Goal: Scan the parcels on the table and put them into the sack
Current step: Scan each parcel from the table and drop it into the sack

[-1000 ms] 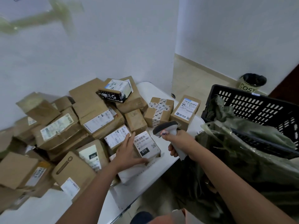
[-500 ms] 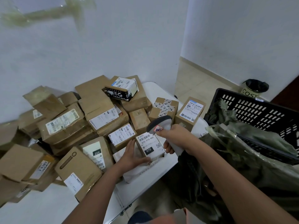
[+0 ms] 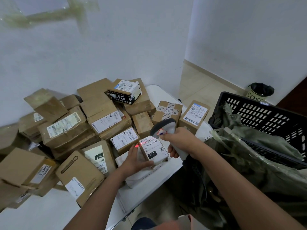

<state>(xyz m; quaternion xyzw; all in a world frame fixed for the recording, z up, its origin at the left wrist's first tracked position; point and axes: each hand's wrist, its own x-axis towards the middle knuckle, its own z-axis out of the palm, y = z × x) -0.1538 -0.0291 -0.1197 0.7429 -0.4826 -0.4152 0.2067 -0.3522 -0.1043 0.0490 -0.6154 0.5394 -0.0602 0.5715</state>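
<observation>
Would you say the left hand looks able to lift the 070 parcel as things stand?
Probably yes. The left hand already rests against the 070 parcel, which lies on top of a white packet with nothing over it; only the scanner hangs just above its far edge.

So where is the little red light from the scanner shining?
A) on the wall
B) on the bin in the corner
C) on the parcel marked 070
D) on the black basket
C: the scanner in the right hand throws its red spot at the label edge of the 070 parcel, by the left hand.
</observation>
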